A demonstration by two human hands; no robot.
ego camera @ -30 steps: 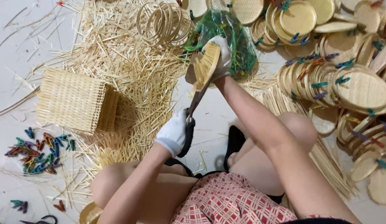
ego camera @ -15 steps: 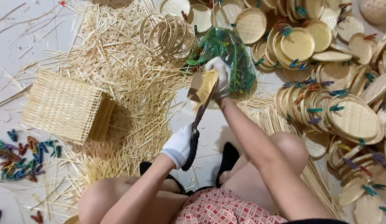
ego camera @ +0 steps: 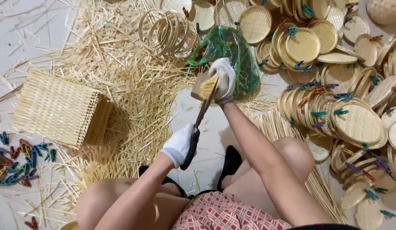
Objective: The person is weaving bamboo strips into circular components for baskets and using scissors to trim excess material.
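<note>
My left hand [ego camera: 179,145], in a white glove, is shut on the black handles of a pair of long shears [ego camera: 198,127]. The blades point up and away toward my right hand [ego camera: 223,81], also gloved. That hand grips a small woven bamboo piece [ego camera: 205,86], seen almost edge-on, with the blade tip against its edge. Behind my right hand lies a green plastic bag [ego camera: 232,47].
A stack of square woven mats [ego camera: 57,108] lies at the left amid loose bamboo trimmings [ego camera: 125,85]. Bamboo rings [ego camera: 168,32] sit at the top. Round woven trays with coloured clips [ego camera: 347,85] fill the right side. Loose clips [ego camera: 19,164] lie at the lower left.
The woven piece in my right hand has turned from face-on to nearly edge-on. The view has shifted, so both hands sit lower in the picture. The shears stay against the piece.
</note>
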